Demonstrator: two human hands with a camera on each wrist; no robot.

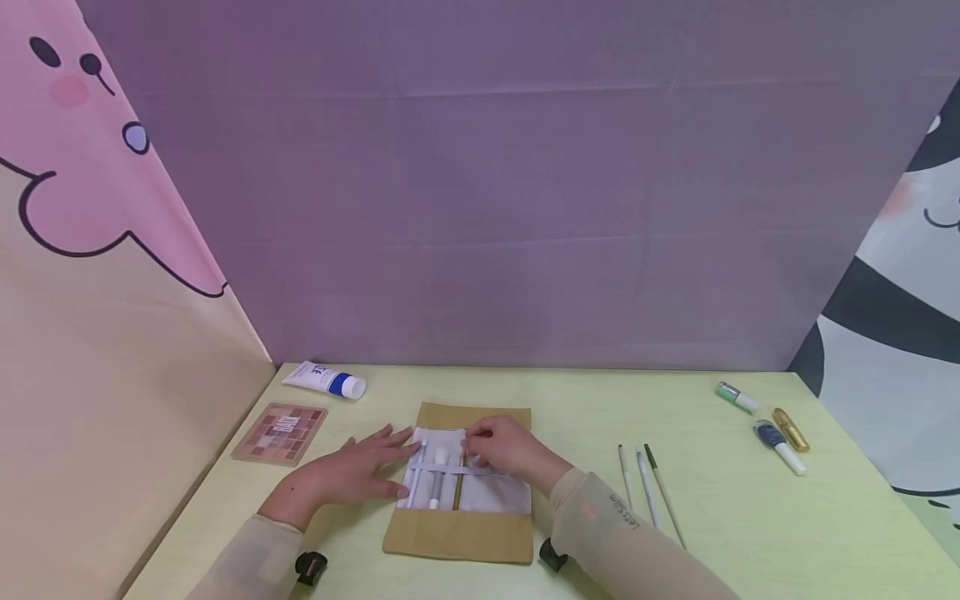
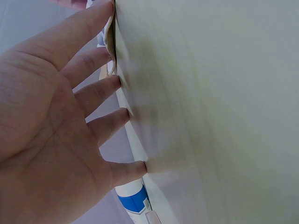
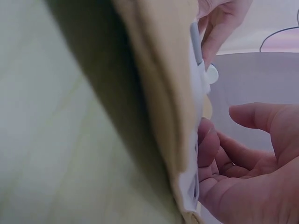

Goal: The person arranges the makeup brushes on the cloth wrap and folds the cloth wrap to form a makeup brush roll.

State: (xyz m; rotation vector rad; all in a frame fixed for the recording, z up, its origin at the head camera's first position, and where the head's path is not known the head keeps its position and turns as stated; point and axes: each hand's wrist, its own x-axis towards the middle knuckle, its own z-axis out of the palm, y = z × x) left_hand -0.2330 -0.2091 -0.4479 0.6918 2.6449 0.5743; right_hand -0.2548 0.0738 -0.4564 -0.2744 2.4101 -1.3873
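Observation:
A tan brush roll [image 1: 459, 535] lies unfolded, its white inner panel crossed by an elastic band [image 1: 442, 469]. A thin white brush [image 1: 417, 477], a thicker white-and-grey brush [image 1: 437, 481] and a slim gold brush [image 1: 458, 487] lie under the band. My left hand [image 1: 356, 469] spreads its fingers, tips on the roll's left side and the table beside it. My right hand [image 1: 506, 450] holds the gold brush near its upper end; the grip is partly hidden. In the right wrist view its fingers [image 3: 209, 147] curl against the panel, with the thumb standing off.
Several slim brushes [image 1: 651, 492] lie right of the roll. At the far right are a green bottle [image 1: 737, 397], a gold tube [image 1: 791, 429] and a dark-blue bottle [image 1: 780, 446]. A palette [image 1: 281, 433] and a white-and-blue tube [image 1: 326, 380] lie at left.

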